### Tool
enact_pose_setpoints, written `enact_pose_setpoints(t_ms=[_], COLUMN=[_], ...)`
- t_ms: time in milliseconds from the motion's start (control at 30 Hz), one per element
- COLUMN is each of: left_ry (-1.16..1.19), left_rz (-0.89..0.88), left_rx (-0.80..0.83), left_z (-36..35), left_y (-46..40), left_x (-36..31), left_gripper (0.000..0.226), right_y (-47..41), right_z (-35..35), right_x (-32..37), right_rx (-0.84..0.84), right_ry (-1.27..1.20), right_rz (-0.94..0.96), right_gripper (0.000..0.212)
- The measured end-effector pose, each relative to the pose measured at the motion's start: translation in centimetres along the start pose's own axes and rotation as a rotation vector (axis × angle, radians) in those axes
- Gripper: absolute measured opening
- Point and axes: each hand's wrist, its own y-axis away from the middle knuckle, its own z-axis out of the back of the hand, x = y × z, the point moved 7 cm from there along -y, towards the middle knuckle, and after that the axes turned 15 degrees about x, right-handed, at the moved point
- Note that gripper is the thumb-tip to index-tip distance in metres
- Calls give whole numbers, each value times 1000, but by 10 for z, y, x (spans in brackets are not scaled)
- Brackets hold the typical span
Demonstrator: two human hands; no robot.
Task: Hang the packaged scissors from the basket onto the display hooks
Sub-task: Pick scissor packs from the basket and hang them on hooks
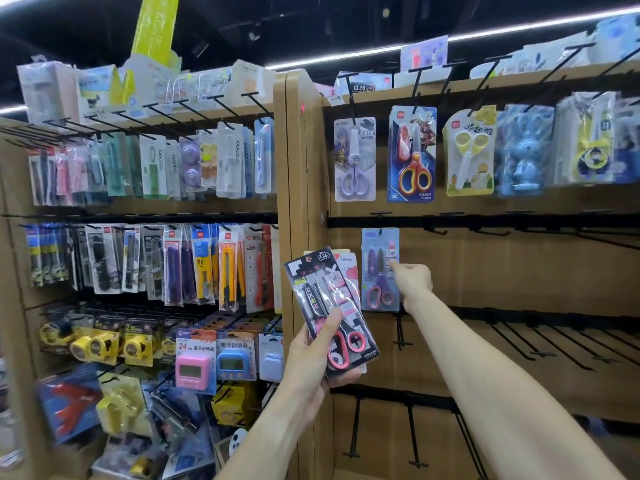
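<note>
The left hand [308, 362] grips a stack of packaged scissors [330, 306] in front of the wooden divider post [294, 168]. The right hand [412, 280] pinches the edge of a purple scissors pack [380, 270] hanging on a hook of the middle rail [485, 221]. Bare black hooks [540, 341] jut out to the right; more scissors packs [410, 154] hang above, and box cutters [228, 268] fill the left rack.
</note>
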Motion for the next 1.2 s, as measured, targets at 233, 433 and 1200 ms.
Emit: enact_pose_setpoints(t_ms=[233,433,1200], left_ry=[-37,-123,-31], left_rz=[-7,-15,5], left_rx=[25,43,-4], left_z=[-6,-12,12], left_y=[0,2,1], left_x=[4,8,15], left_gripper=[45,47,45], right_y=[108,162,93], right_z=[-4,-22,7], right_x=[16,4,18], right_rx=[118,410,153], right_ry=[-80,-92,-219], right_rz=[305,290,218], right_gripper=[24,33,19])
